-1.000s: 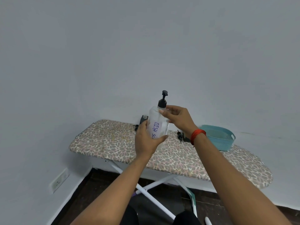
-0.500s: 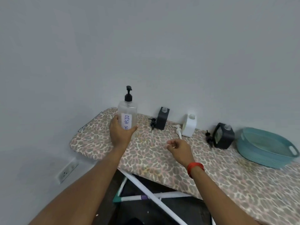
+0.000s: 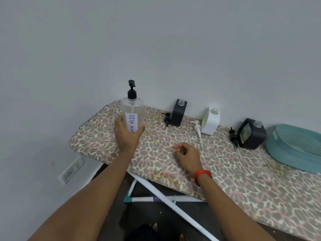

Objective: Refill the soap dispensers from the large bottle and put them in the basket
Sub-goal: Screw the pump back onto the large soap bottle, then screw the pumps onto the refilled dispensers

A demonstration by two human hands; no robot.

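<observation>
The left hand [image 3: 127, 136] grips the large bottle [image 3: 132, 108] low on its body, fingers on its left side and thumb on its right. The bottle stands upright, its long axis vertical, with the black pump on top. It is above the left end of the ironing board [image 3: 225, 181]; its base is hidden behind the hand, so I cannot tell if it touches the cover. The bottle is round, of clear plastic, and carries a white label with blue handwriting, "DISH SOA...", which runs downward.

The right hand [image 3: 186, 156] is low over the board's middle, fingers loosely curled and holding nothing. A red band [image 3: 203, 176] is on its wrist.

Along the wall three dispensers stand with open necks: a black block-shaped one [image 3: 178, 113], a white one [image 3: 211, 122] and a dark one with rounded corners [image 3: 251, 134]. Beside each a pump lies on the cover: black [image 3: 166, 118], white [image 3: 198, 128], black [image 3: 232, 134].

At the right end sits a teal plastic basket [image 3: 295, 153] with ribbed walls. The cover has a spotted leopard-like pattern in grey, pink and cream.
</observation>
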